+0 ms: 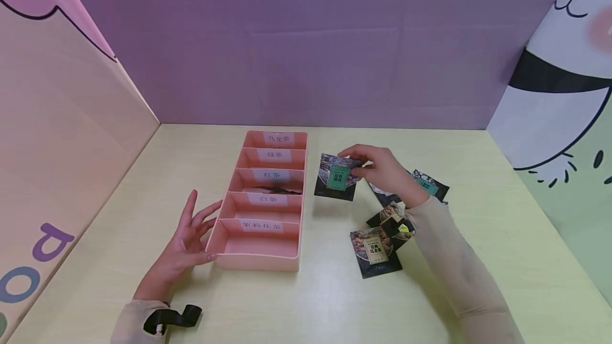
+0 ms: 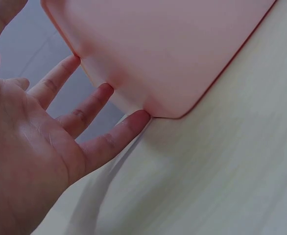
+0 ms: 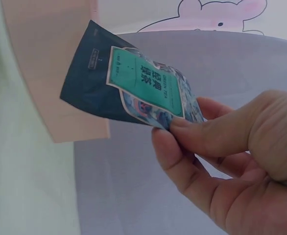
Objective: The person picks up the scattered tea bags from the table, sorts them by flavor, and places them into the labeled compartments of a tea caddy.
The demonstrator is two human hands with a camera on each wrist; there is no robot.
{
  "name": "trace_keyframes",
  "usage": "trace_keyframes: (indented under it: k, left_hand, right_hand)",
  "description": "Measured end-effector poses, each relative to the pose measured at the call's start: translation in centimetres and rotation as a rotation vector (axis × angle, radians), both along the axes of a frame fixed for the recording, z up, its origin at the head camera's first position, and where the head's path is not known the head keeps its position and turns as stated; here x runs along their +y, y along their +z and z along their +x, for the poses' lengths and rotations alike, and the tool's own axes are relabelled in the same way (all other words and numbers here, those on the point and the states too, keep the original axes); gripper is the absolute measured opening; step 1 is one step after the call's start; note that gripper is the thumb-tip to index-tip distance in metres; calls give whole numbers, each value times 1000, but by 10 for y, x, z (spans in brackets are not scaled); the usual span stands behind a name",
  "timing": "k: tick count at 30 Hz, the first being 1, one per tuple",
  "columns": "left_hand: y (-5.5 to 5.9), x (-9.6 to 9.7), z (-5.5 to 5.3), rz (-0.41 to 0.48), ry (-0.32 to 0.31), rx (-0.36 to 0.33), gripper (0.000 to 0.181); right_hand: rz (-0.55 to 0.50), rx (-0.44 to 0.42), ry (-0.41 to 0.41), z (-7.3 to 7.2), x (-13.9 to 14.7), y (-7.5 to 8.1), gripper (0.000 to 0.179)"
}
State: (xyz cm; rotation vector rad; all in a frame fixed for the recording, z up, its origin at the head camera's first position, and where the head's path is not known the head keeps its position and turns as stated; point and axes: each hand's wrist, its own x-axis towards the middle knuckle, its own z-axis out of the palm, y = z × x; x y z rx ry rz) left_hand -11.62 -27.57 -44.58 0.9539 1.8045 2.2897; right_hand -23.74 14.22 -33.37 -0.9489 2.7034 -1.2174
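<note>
Between thumb and fingers, my right hand (image 1: 382, 169) pinches a tea sachet (image 1: 336, 178) by its upper corner, to the right of the pink box. Its green label reads GREEN TEA in the right wrist view, where the sachet (image 3: 133, 81) shows its printed front. My left hand (image 1: 188, 240) has its fingers spread, the fingertips touching the left side of the pink divided box (image 1: 258, 263). In the left wrist view three fingertips rest at the edge of the box wall (image 2: 173, 54). A dark sachet (image 1: 277, 190) lies in the middle compartment, mostly hidden by its walls.
Several more sachets lie on the table beneath and beside my right forearm, among them one with a cream label (image 1: 375, 251) and one with a green label (image 1: 430, 185). White labels with Chinese characters mark the box compartments. A purple wall (image 1: 325, 78) closes off the back.
</note>
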Motion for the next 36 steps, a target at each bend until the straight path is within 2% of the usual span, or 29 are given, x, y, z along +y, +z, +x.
trace_keyframes:
  k: [10, 19, 25, 28, 31, 36]
  left_hand:
    - [0, 1, -3, -3, -11, 6, 121]
    - [-3, 0, -9, 60, -84, 74, 120]
    - [-1, -2, -8, 43, -60, 57, 120]
    - [1, -1, -6, 27, -40, 40, 120]
    - [1, -1, -5, 18, -28, 31, 120]
    - [1, -1, -5, 17, -31, 24, 119]
  right_hand:
    - [3, -11, -90, -26, -31, 23, 43]
    - [-60, 17, -98, -46, -60, 26, 42]
    - [-182, 35, -111, -54, -82, 16, 41]
    - [-192, 72, -98, -56, -93, 8, 40]
    - [-154, 111, -58, -57, -102, 0, 40]
    - [-26, 147, 7, -52, -109, -12, 42]
